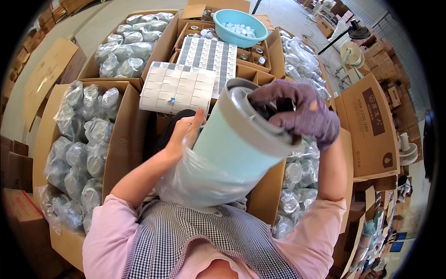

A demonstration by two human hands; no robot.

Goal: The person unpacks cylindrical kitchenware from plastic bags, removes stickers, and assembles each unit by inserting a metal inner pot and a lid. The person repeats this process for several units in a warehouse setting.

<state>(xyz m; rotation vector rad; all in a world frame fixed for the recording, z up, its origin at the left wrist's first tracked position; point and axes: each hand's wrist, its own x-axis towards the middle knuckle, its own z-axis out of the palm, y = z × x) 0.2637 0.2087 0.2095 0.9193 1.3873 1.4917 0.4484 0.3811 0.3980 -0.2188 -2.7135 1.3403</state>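
A wide pale blue tumbler (232, 144) with a grey band round its top is tilted in front of my chest. A clear plastic bag (200, 179) wraps its lower part. My right hand (302, 111), in a purple glove with a worn spot, is closed over the top end, its fingers curled on the dark and clear lid (244, 104). Bare, my left hand (183, 132) grips the bag's edge at the tumbler's left side, thumb up; some of its fingers are hidden.
Bagged pieces fill an open carton (111, 167) at left, with more cartons behind and at right. Ahead lie label sheets (176, 88) over a divided carton. A blue basin (239, 35) of small white pieces stands on it. A carton flap (369, 125) rises at right.
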